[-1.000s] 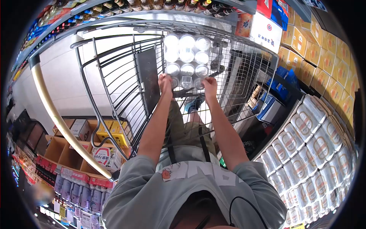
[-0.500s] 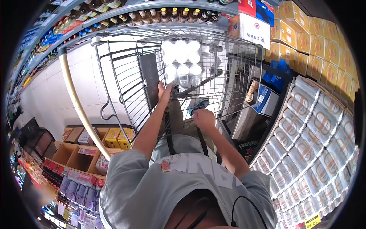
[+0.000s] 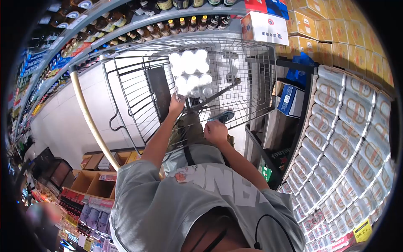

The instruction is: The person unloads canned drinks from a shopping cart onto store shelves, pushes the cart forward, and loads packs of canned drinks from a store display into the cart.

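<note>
A pack of shiny cans point(image 3: 191, 69), overexposed on top, stands inside the wire shopping cart point(image 3: 256, 90), beside a dark flat panel point(image 3: 158, 93). My left hand point(image 3: 176, 104) reaches into the cart, its fingers closed at the near left corner of the pack. My right hand point(image 3: 215, 132) is a fist in front of my body, beside the cart's near side. Its palm is turned away, so whatever it may hold is hidden.
Shelves of bottles point(image 3: 180, 26) run behind the cart. Stacked yellow boxes point(image 3: 340, 33) and wrapped cans point(image 3: 336, 138) stand on the right, with a blue box point(image 3: 291, 101) closer in. Wooden display bins point(image 3: 90, 181) are at the lower left. A pale pole point(image 3: 86, 109) crosses the left.
The view has shifted, so the cart and pack appear slightly farther left. The pack looks slightly tilted compared with before. My left hand stays at its corner, and my right hand remains a fist.
</note>
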The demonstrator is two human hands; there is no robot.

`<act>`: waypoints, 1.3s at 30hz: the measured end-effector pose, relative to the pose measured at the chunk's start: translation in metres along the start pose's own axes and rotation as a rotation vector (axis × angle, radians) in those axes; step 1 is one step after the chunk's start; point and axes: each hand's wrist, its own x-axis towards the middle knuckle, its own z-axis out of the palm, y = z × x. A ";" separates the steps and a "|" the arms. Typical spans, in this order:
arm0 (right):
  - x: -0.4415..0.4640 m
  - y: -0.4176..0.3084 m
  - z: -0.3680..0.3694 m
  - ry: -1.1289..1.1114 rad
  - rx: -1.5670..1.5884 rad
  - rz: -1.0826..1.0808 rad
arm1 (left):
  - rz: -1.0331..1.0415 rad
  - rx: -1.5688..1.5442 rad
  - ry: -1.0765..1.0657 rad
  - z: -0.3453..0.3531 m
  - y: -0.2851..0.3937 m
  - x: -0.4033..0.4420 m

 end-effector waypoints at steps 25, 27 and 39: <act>-0.167 0.107 -0.284 0.485 0.731 0.219 | 0.454 0.709 -0.738 0.060 0.094 -0.112; -0.208 0.089 -0.374 0.527 0.565 0.013 | 0.434 0.638 -0.678 0.092 0.078 -0.102; -0.276 0.101 -0.705 0.682 -0.330 -0.047 | 0.590 0.726 -0.086 0.119 0.063 -0.191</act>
